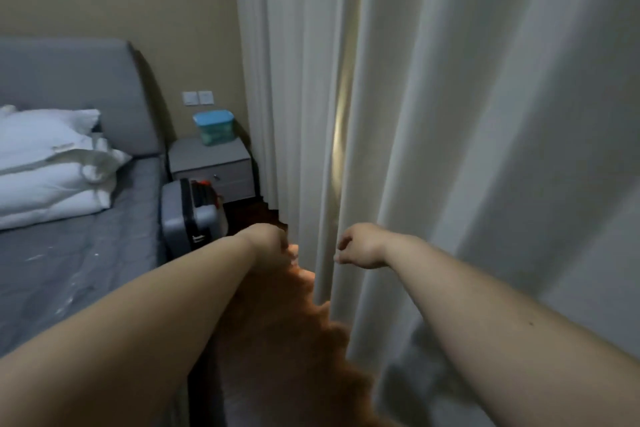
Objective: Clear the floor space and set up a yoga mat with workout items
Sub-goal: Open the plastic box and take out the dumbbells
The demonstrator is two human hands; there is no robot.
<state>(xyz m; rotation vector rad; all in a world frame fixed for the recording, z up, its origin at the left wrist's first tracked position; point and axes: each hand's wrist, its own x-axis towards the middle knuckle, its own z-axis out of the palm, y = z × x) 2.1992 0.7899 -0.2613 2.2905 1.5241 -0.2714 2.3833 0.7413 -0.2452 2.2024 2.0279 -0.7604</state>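
A: Where did the 2 hands sit?

B: The left hand (268, 246) reached toward the left curtain (294, 114); I couldn't tell its grip. The right hand (360, 246), fingers loosely curled and holding nothing, hung beside the right curtain (485, 149) edge.

A: The mat?

B: Not visible; the floor (277, 340) strip ran between bed (69, 270) and curtains.

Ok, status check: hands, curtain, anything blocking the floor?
Both hands at the curtain gap; right hand fingers curled at its edge, left hand grip unclear. No yoga mat in view. Grey suitcase stands on the floor by the bed.
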